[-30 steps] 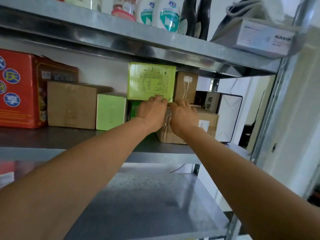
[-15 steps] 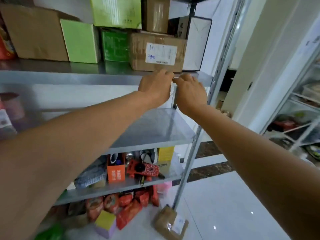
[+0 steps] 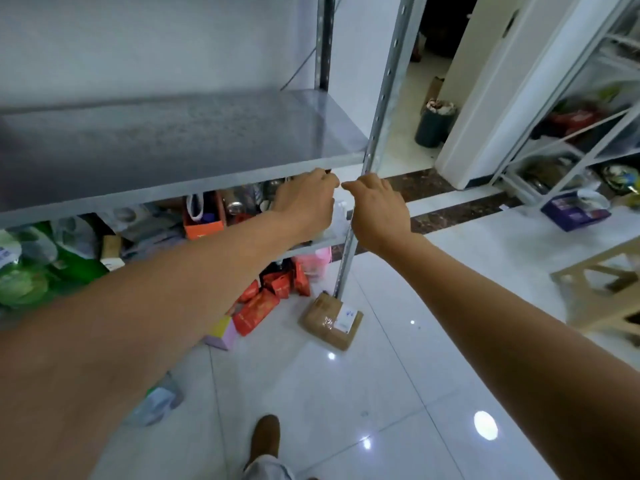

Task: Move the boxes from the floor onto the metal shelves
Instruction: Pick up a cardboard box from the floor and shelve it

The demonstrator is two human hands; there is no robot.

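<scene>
**Metal shelf** [image 3: 173, 143]: a grey deck that runs leftward from the upright post [image 3: 379, 109], the reference for every position below.

**Tiled floor** [image 3: 398, 393]: spreads out from the foot of the post.

**Left hand** [image 3: 304, 206]: sits just left of the post, at the shelf's front lip. The fingers are loosely curled and hold nothing. Whether the fingertips touch the lip cannot be told.

**Right hand** [image 3: 377, 209]: sits in front of the post, close beside the left hand. Its fingers are also loosely curled, with nothing in them.

**Brown parcel** [image 3: 329, 322]: taped cardboard with a white label. It lies on the floor against the foot of the post, well below both hands.

**Red packets** [image 3: 258, 308] and **pastel box** [image 3: 221, 332]: on the floor, left of the post's foot.

**Step in hand, as a judgement:** the hands are between loads, and the parcel at the foot of the post looks like the nearest one. The next move calls for reaching down along the post. One hand then goes to each side of the parcel, which is lifted level so the tape and label do not slip.
</scene>
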